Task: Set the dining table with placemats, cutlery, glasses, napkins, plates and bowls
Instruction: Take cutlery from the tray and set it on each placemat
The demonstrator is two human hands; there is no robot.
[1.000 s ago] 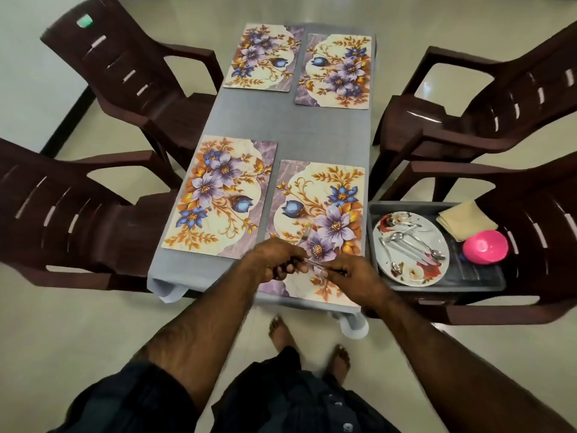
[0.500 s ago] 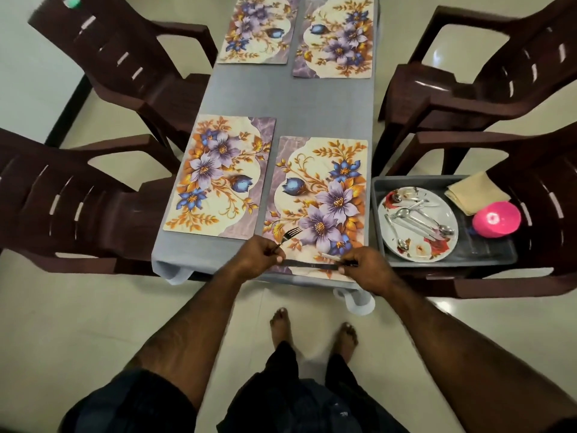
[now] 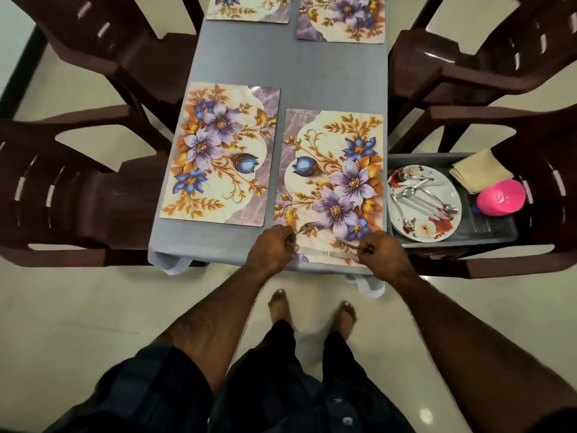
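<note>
Where the near-right placemat (image 3: 331,182) meets the table's near edge, the left hand (image 3: 271,249) grips a fork (image 3: 307,228) by its handle, tines pointing up-right over the mat. The right hand (image 3: 382,253) has its fingers curled round a second utensil (image 3: 346,243) whose slim metal end projects leftward; its type cannot be determined. A knife (image 3: 327,254) lies flat on the mat's near edge between both hands. A second placemat (image 3: 218,154) lies just beside on the left; two more sit at the far end. The grey table (image 3: 312,73) is bare between them. A grey tray (image 3: 487,232) on the right chair (image 3: 530,251) holds a plate (image 3: 443,226) carrying spoons, folded napkins (image 3: 480,170) and a pink bowl (image 3: 501,198). Chairs flank both long sides closely.
</note>
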